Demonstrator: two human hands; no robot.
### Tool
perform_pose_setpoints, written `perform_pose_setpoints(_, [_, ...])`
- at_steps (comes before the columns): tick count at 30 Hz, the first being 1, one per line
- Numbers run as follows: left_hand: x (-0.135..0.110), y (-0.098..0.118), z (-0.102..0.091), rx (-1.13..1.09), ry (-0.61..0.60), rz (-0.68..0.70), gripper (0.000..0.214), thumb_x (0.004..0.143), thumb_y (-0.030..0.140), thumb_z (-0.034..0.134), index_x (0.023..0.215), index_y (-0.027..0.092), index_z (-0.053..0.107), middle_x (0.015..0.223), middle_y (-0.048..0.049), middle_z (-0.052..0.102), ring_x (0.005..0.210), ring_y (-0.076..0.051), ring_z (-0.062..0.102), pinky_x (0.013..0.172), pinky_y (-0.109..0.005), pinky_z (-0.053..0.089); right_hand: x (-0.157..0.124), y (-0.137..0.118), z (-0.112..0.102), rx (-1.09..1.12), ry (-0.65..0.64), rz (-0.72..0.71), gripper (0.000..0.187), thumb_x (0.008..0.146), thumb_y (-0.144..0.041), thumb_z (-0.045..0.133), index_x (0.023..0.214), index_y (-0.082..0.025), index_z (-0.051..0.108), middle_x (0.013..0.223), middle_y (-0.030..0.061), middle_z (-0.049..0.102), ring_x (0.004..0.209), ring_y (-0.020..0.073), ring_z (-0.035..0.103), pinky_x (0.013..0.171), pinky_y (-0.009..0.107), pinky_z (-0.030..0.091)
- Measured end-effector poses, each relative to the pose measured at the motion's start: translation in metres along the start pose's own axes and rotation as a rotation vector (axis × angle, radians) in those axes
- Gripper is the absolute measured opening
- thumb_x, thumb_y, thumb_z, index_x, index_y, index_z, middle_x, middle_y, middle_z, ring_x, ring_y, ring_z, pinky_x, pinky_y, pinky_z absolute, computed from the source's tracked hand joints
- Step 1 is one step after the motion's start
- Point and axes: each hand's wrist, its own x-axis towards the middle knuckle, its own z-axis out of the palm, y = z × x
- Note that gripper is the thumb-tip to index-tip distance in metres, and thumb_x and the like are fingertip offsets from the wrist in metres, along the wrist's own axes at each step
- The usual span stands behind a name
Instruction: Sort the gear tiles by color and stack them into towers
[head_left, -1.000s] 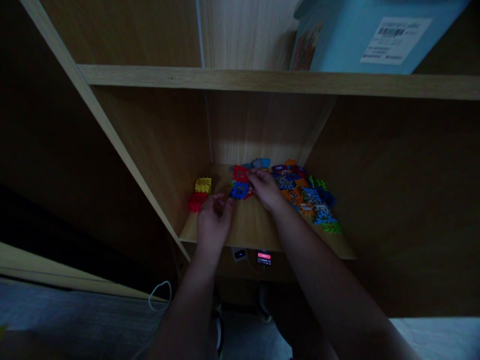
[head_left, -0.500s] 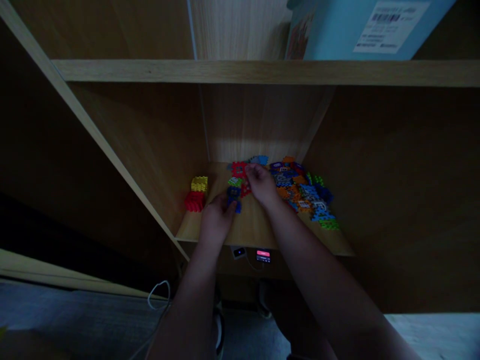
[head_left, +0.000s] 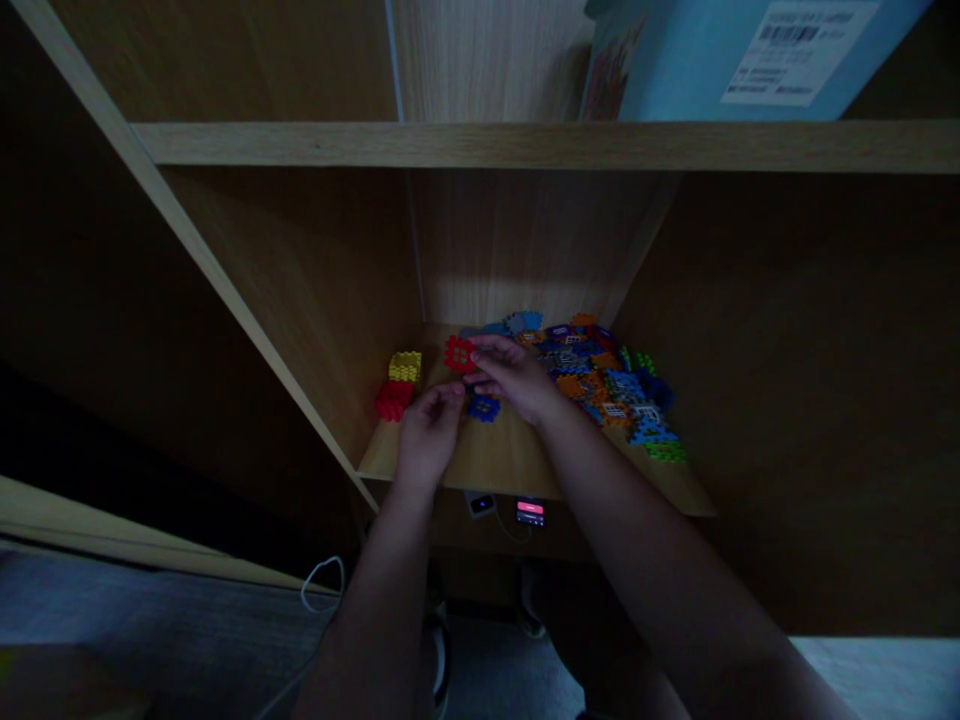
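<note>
My right hand [head_left: 519, 376] pinches a red notched building block [head_left: 459, 355] with a window pattern, held above the shelf board. Close below it, the fingertips of my left hand [head_left: 433, 425] are pressed together at a small dark piece between the two hands, too hidden to make out. A blue notched building block [head_left: 484, 408] lies by the left fingertips, partly under the right hand. To the left stand a stack of red blocks [head_left: 394, 400] and a stack of yellow blocks [head_left: 406, 366]. A pile of mixed blocks [head_left: 592, 375] spreads out to the right.
The wooden shelf compartment has a side wall [head_left: 300, 290] at left and an upper shelf edge [head_left: 480, 145] above. A light-blue box [head_left: 690, 60] stands on that upper shelf. Below the board are a lit phone [head_left: 530, 512] and a small device [head_left: 481, 504] with a cable.
My right hand has moved a little left and toward me with the red block. The left fingers have shifted from the blue piece up to the right hand. The green block is no longer visible.
</note>
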Motion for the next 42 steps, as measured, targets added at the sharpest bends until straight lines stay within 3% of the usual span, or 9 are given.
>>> perform_pose_setpoints(6, [-0.003, 0.001, -0.003, -0.135, 0.091, -0.036, 0.034, 0.095, 0.053, 0.069, 0.098, 0.020, 0.075, 0.096, -0.0035, 0.076, 0.067, -0.013, 0.062, 0.057, -0.021, 0.046, -0.002, 0.003, 0.009, -0.049, -0.092, 0.025, 0.049, 0.071, -0.052, 0.095, 0.096, -0.023, 0.065, 0.082, -0.0024, 0.076, 0.070, 0.0146, 0.077, 0.059, 0.022, 0.060])
perform_pose_setpoints(12, [-0.004, 0.007, -0.003, -0.234, 0.026, -0.083, 0.035, 0.090, 0.053, 0.076, 0.098, 0.019, 0.073, 0.103, -0.0048, 0.076, 0.069, -0.013, 0.064, 0.055, -0.020, 0.047, 0.001, 0.007, 0.010, -0.127, -0.032, -0.040, 0.051, 0.067, -0.057, 0.096, 0.090, -0.023, 0.065, 0.073, -0.0015, 0.075, 0.066, 0.0161, 0.074, 0.060, 0.026, 0.060])
perform_pose_setpoints(15, [-0.005, 0.007, -0.003, -0.254, 0.053, -0.057, 0.041, 0.094, 0.060, 0.071, 0.102, 0.019, 0.071, 0.100, -0.0053, 0.075, 0.065, -0.013, 0.063, 0.052, -0.021, 0.048, -0.002, 0.005, 0.010, -0.215, -0.062, -0.067, 0.047, 0.071, -0.058, 0.093, 0.087, -0.023, 0.066, 0.077, 0.0001, 0.076, 0.066, 0.0151, 0.072, 0.058, 0.025, 0.056])
perform_pose_setpoints(19, [-0.005, 0.008, -0.004, -0.316, 0.094, -0.089, 0.043, 0.094, 0.062, 0.070, 0.100, 0.020, 0.067, 0.080, -0.0007, 0.069, 0.055, -0.012, 0.057, 0.048, -0.022, 0.044, -0.008, -0.002, 0.005, -0.362, -0.161, -0.094, 0.040, 0.079, -0.056, 0.087, 0.079, -0.022, 0.066, 0.072, -0.0022, 0.070, 0.061, 0.0117, 0.062, 0.055, 0.023, 0.048])
perform_pose_setpoints(21, [-0.005, 0.010, -0.005, -0.340, 0.099, -0.125, 0.043, 0.091, 0.063, 0.072, 0.094, 0.020, 0.065, 0.072, 0.0014, 0.066, 0.051, -0.011, 0.055, 0.046, -0.021, 0.041, -0.009, -0.005, 0.002, -0.350, -0.182, -0.128, 0.039, 0.075, -0.051, 0.091, 0.083, -0.022, 0.066, 0.078, -0.0029, 0.070, 0.067, 0.0118, 0.063, 0.061, 0.024, 0.051])
perform_pose_setpoints(26, [-0.005, 0.012, -0.006, -0.362, 0.152, -0.184, 0.042, 0.088, 0.059, 0.076, 0.085, 0.020, 0.060, 0.065, 0.0033, 0.062, 0.048, -0.010, 0.053, 0.042, -0.021, 0.036, -0.010, -0.004, -0.001, -0.288, -0.280, -0.186, 0.045, 0.068, -0.036, 0.096, 0.099, -0.025, 0.065, 0.128, 0.0026, 0.071, 0.090, 0.0141, 0.070, 0.076, 0.028, 0.058])
perform_pose_setpoints(31, [-0.004, 0.011, -0.007, -0.359, 0.187, -0.182, 0.040, 0.089, 0.057, 0.074, 0.084, 0.020, 0.060, 0.063, 0.0045, 0.059, 0.047, -0.009, 0.050, 0.041, -0.020, 0.033, -0.009, 0.003, 0.003, -0.366, -0.267, -0.216, 0.036, 0.075, -0.037, 0.093, 0.094, -0.025, 0.065, 0.120, 0.0027, 0.074, 0.086, 0.0139, 0.068, 0.076, 0.029, 0.055])
perform_pose_setpoints(42, [-0.004, 0.017, -0.006, -0.321, 0.222, -0.218, 0.042, 0.087, 0.058, 0.075, 0.082, 0.021, 0.057, 0.060, 0.0064, 0.056, 0.044, -0.008, 0.045, 0.040, -0.019, 0.030, -0.014, -0.001, 0.011, -0.409, -0.257, -0.241, 0.037, 0.079, -0.040, 0.087, 0.095, -0.025, 0.057, 0.118, 0.0022, 0.075, 0.073, 0.0115, 0.060, 0.064, 0.026, 0.047])
